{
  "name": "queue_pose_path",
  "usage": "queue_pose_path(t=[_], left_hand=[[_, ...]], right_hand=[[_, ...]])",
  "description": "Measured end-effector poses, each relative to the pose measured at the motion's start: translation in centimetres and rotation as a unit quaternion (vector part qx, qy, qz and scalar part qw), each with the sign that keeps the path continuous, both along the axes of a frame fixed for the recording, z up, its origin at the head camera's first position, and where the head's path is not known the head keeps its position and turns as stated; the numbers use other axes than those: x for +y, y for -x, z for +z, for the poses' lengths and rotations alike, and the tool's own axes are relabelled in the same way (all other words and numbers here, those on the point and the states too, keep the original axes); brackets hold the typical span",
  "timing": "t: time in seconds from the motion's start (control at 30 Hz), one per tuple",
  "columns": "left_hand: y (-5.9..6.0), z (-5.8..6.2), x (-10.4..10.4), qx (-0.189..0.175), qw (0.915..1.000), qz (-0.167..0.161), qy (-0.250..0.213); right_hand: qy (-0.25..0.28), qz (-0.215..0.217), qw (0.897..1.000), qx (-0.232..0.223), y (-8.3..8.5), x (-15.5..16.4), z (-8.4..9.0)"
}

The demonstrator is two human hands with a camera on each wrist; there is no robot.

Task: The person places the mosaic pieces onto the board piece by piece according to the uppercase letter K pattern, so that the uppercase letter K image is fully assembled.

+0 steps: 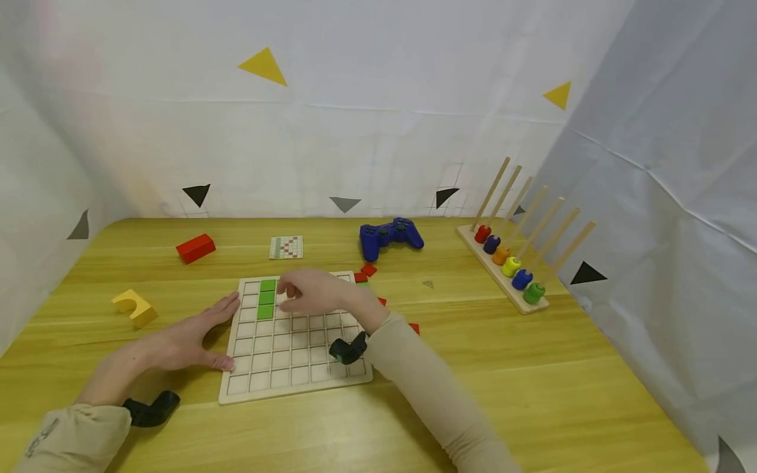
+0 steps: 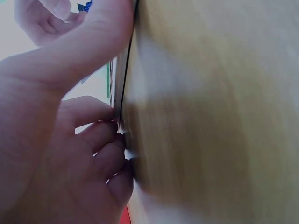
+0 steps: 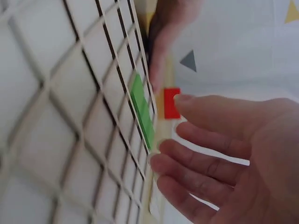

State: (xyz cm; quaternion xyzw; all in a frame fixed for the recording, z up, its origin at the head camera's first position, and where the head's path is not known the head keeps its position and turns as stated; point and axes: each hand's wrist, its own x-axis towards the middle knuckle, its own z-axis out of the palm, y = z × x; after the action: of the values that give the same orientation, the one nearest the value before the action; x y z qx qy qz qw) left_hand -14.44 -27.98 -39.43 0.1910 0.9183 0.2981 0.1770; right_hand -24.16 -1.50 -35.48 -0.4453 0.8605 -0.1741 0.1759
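Observation:
A pale wooden grid board lies on the table, with green square tiles in a short column near its upper left corner. My left hand rests at the board's left edge, its thumb and fingers spread apart and touching the rim. Over the upper part of the board hovers my right hand, just right of the green tiles. In the right wrist view its fingers are loosely bent with nothing between them, and the same green tiles stand beyond the fingertips.
Several red tiles lie along the board's right side, partly behind my right arm. Farther back are a patterned card, a red block and a blue game controller. A yellow arch block sits left, a peg stand right.

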Motion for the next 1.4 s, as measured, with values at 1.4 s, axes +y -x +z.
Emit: queue_pose_path(t=[1.4], left_hand=[[0.0,0.0,-0.1,0.008,1.0,0.001,0.001]], right_hand=[[0.014,-0.096,0.995,-0.006,4.8,13.7,-1.9]])
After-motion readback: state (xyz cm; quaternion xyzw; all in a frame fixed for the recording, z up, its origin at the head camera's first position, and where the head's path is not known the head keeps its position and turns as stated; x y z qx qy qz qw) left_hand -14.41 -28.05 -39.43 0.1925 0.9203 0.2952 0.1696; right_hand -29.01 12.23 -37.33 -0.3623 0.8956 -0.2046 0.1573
